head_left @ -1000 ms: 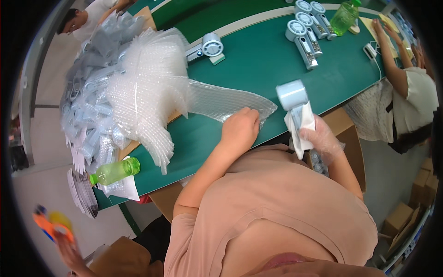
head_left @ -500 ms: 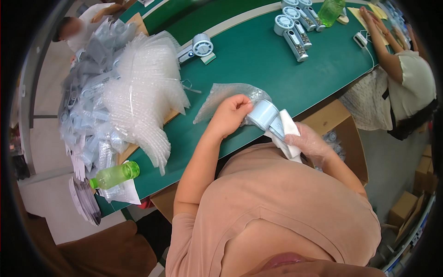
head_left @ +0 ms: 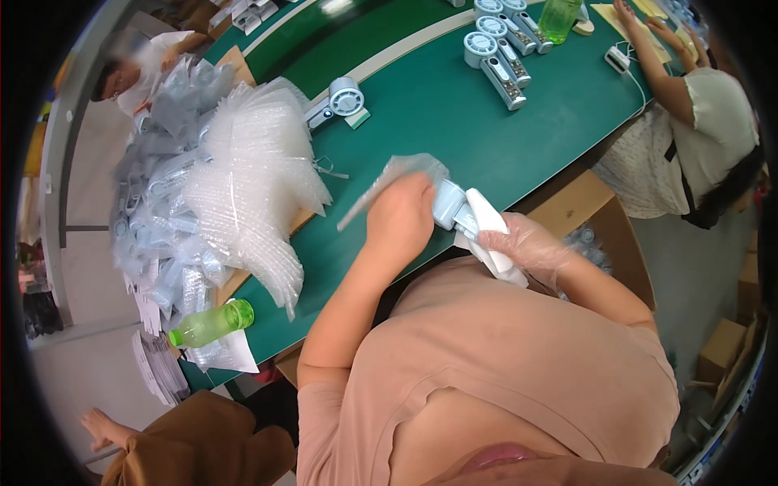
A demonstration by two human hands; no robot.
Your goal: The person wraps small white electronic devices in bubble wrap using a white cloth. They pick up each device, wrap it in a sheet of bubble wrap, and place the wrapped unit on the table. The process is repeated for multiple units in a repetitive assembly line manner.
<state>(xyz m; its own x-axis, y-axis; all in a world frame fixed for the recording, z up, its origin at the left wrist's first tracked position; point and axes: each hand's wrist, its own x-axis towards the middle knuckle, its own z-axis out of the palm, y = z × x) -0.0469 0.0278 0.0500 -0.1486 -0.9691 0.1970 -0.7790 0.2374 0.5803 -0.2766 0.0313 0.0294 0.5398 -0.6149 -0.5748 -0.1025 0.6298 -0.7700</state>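
My right hand (head_left: 531, 249), in a clear thin glove, grips a light-blue handheld fan (head_left: 448, 202) by its handle through a folded white cloth (head_left: 486, 212). The fan's round head points up and left, over the table's near edge. Curled at the far side of that head is my bare left hand (head_left: 402, 212), closed on a clear bubble-wrap bag (head_left: 405, 168). The bag spreads out beyond and left of the knuckles. My left fingertips are mostly hidden, and whether the bag covers part of the fan I cannot tell.
On the green table (head_left: 405, 105) lie a fanned stack of bubble-wrap bags (head_left: 251, 178), a heap of bagged fans (head_left: 154, 211), a loose fan (head_left: 346, 97), several more fans (head_left: 494, 61) and a green bottle (head_left: 212, 324). An open carton (head_left: 616, 235) stands at my right. People sit nearby.
My left hand has turned over, its back now up, and the bag has bunched closer to it. The fan and right hand have shifted slightly left. A person's hand appears at lower left.
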